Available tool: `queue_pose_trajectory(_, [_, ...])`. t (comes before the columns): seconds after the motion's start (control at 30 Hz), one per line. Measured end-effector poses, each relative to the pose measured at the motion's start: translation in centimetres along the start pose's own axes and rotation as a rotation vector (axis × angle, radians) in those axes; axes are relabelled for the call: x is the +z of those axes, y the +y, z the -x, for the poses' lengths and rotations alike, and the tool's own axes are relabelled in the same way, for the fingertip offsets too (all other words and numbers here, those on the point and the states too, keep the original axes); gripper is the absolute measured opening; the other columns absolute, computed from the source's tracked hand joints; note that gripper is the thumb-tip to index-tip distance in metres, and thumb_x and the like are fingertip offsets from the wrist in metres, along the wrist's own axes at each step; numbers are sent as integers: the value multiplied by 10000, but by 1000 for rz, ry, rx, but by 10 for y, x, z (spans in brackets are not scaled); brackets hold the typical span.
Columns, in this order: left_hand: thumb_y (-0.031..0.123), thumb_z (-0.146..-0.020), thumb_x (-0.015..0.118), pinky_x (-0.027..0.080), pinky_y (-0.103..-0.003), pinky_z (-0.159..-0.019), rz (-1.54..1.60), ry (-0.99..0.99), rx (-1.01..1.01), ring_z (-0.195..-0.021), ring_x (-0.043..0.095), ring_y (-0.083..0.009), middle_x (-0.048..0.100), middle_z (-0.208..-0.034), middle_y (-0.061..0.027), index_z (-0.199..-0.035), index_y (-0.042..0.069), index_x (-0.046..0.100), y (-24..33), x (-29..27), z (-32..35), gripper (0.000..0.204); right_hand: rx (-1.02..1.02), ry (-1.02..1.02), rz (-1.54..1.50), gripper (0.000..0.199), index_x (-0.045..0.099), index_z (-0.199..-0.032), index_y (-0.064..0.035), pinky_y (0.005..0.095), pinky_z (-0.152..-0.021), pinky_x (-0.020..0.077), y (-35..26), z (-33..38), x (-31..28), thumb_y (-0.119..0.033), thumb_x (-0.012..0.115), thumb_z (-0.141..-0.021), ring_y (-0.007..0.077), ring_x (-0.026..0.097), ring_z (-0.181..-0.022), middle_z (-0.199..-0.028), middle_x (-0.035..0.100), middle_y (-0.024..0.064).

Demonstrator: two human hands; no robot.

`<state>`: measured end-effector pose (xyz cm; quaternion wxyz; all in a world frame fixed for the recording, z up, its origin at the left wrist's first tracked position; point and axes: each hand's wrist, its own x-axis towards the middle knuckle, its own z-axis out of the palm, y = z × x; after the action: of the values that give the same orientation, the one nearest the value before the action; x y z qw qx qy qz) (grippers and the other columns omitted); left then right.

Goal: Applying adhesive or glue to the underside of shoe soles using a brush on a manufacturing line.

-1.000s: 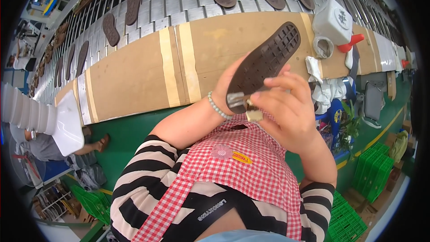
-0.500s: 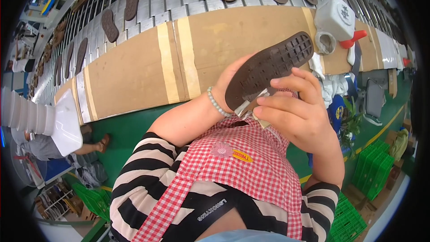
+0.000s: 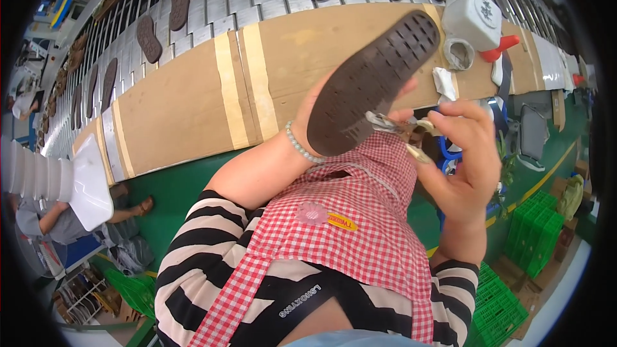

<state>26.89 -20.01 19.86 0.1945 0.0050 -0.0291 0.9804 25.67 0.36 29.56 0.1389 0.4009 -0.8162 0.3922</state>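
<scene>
My left hand point(image 3: 311, 104) grips a dark brown shoe sole point(image 3: 366, 83) from behind, tread side up and tilted, over the near edge of the cardboard. Most of its fingers are hidden behind the sole; a fingertip shows past the right edge. In my right hand point(image 3: 472, 160) is a small pair of metal snips point(image 3: 402, 130), its handles spread between thumb and fingers. The snips' blades lie at the sole's lower right edge; I cannot tell whether they touch it.
Cardboard point(image 3: 180, 112) with tape strips covers the bench before me. Beyond it, a slatted metal conveyor point(image 3: 222, 0) carries several brown soles. A white plastic container point(image 3: 472, 16), a tape roll point(image 3: 458, 54) and a red-handled item point(image 3: 500, 48) stand at right. A white lamp-like hood point(image 3: 93, 183) juts in at left.
The sole has shifted up and left. My right hand has moved right, its fingers spreading, and the snips' handles have come apart.
</scene>
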Motion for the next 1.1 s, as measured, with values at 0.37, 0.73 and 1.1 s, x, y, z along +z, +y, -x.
queue_pose_trajectory(0.37, [301,-1063,391,312,-556,-1204,-31,2,89,-1488,285,-342,352,-1568,-209,-1510,-18,350,0,9,-2,551,301,71,-102,421,693,-1034,-16,356,-755,505,3,18,24,-87,876,-661,255,630,-875,-892,669,94])
queue_pose_trajectory(0.73, [262,-1064,407,323,-557,-1197,36,-127,47,-1490,271,-360,316,-1581,-222,-1532,-20,306,-5,4,0,556,212,118,-24,421,685,-1022,-13,371,-776,487,5,10,18,-73,866,-647,280,617,-875,-882,657,87])
queue_pose_trajectory(1.1, [356,-1060,409,459,-461,-1086,117,129,21,-1270,526,-322,540,-1397,-178,-1430,7,459,6,7,7,512,161,113,97,400,681,-1043,-10,361,-795,501,15,-15,11,-45,821,-670,272,616,-879,-894,656,97])
